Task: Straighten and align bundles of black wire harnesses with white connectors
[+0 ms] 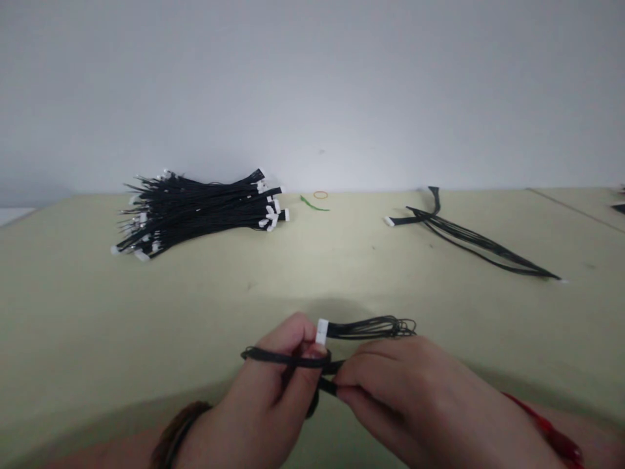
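Observation:
A black wire harness with a white connector is held between my two hands, low in the head view. My left hand is closed on it, its thumb and forefinger just below the connector. A folded length of the wires crosses over the left thumb and sticks out to the left. My right hand pinches black strands right beside the left fingers. Looped thin wires stretch to the right from the connector, above the right knuckles. The fingertips of my right hand are partly hidden.
On the table, a large pile of black wire harnesses with white connectors lies at back left. A few more harnesses lie at right. Between them are a green strip and an orange ring. A pale wall rises behind.

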